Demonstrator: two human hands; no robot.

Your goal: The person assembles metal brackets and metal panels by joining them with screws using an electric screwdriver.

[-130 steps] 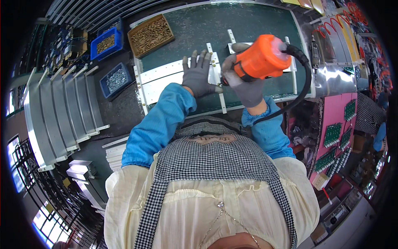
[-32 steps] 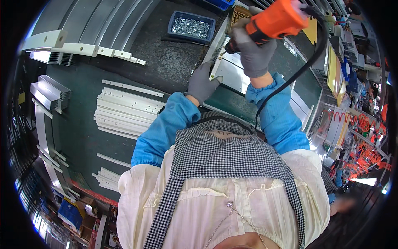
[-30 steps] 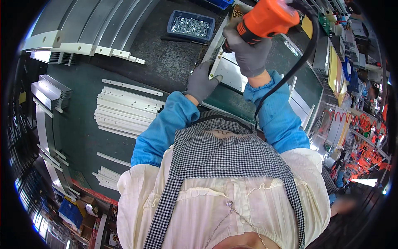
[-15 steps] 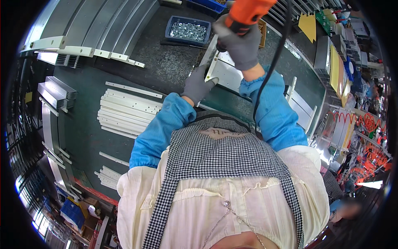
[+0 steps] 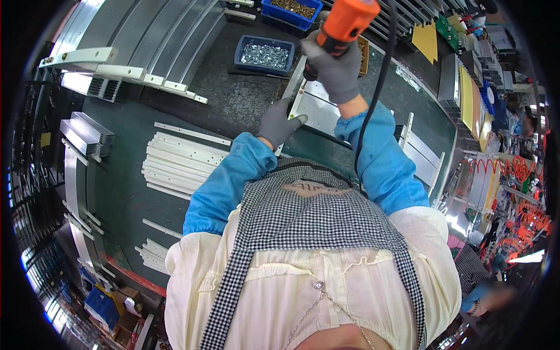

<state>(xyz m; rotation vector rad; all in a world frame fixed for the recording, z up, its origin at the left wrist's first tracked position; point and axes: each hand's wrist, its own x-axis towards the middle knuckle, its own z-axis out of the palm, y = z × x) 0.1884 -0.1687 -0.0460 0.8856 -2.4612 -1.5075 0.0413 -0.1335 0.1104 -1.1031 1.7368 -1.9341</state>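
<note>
Head view: the right hand (image 5: 333, 65), in a grey glove, is gripping an orange power screwdriver (image 5: 344, 23) with fingers wrapped fully around its body, holding it upright above a white metal panel (image 5: 318, 111). A black cable (image 5: 376, 87) is running from the tool down past the right sleeve. The left hand (image 5: 279, 123), also gloved, is pressing on the panel's near left corner, fingers loosely curled and holding nothing. The panel is lying on the dark workbench (image 5: 233, 99), toward its far edge. A blue tray of screws (image 5: 265, 53) is sitting just beyond the panel. White metal strips (image 5: 181, 160) are lying stacked near the bench's left edge.
</note>
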